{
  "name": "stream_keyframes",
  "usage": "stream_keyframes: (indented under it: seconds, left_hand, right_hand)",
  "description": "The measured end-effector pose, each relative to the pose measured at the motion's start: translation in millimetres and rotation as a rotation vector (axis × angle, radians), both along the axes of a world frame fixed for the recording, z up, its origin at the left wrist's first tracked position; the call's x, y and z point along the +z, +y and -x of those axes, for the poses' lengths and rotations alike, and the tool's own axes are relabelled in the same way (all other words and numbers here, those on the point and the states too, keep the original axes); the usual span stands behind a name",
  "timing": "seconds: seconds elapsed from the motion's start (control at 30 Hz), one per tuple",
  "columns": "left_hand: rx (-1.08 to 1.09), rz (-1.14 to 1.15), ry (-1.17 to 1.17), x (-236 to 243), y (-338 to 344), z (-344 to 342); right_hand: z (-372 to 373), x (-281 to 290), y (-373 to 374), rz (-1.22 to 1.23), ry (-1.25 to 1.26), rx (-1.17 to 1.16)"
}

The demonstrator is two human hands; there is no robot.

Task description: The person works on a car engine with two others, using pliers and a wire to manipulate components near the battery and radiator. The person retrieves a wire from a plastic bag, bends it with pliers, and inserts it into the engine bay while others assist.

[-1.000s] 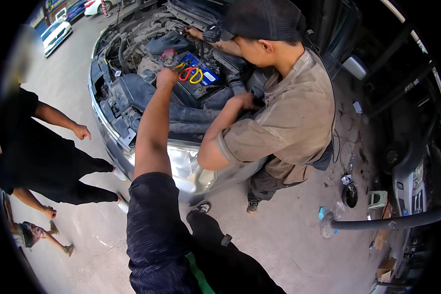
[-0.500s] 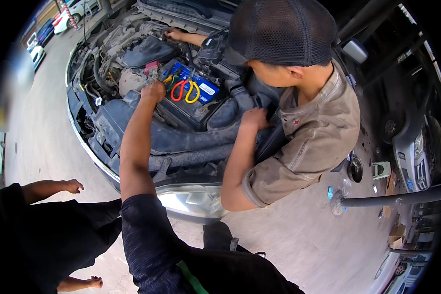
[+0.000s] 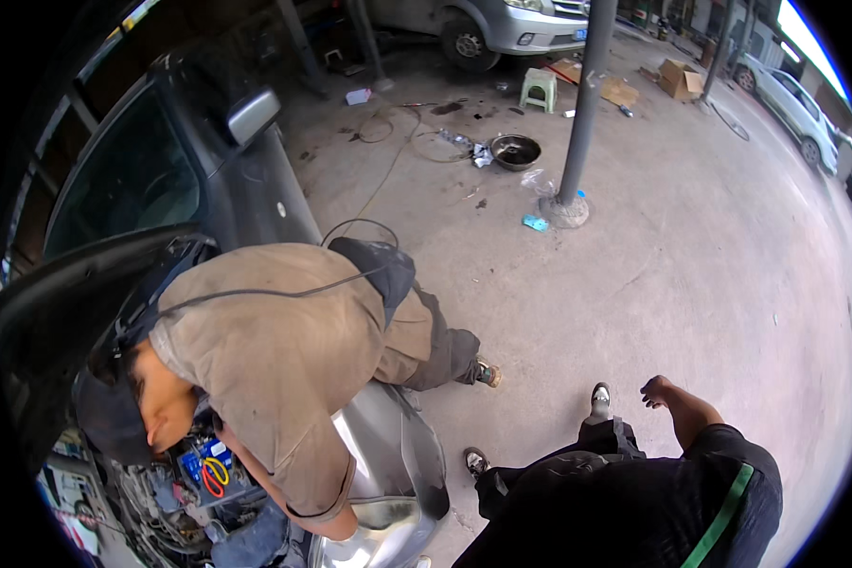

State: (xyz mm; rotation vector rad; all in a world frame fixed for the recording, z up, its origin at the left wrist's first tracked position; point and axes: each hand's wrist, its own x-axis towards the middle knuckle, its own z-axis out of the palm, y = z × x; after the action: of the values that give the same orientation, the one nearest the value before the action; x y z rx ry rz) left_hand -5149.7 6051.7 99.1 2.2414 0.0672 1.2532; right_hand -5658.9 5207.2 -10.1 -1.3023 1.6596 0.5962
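My right hand (image 3: 657, 391) hangs in the air over the concrete floor, to the right of the car, its fingers loosely bent and apart with nothing in them. No part of my left hand shows. At the lower left, a co-worker in a brown shirt (image 3: 265, 322) leans deep into the engine bay of a grey car. Below that person's chest sits a blue battery (image 3: 191, 464). Red and yellow loop-shaped handles (image 3: 216, 478) lie over it. A bare forearm of the co-worker reaches down beside the battery; the hand is hidden.
The car's headlight (image 3: 383, 530) and fender edge lie left of my legs. A dark hose (image 3: 284, 293) runs across the co-worker's back. Farther off stand a grey post (image 3: 587, 104), a black basin (image 3: 515, 151), a pale green stool (image 3: 540, 90), a cardboard box (image 3: 680, 79) and a silver vehicle (image 3: 516, 33).
My view has swung right, so the engine bay sits at the lower left. My left hand, earlier near the battery, is out of sight. My right hand shows. The co-worker bends lower.
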Motion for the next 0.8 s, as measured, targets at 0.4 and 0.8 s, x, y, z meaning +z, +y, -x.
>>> stream_keyframes:
  seconds: [0.4, 0.8]
  left_hand:
    - [-0.998, -0.533, -0.203, 65, -761, 244]
    - [-1.94, -0.808, 0.833, -42, -1457, 620]
  right_hand:
    - [-13, 141, -217, 0.219, -1.128, 0.467]
    - [236, 102, -650, 0.398, -1.23, -0.521]
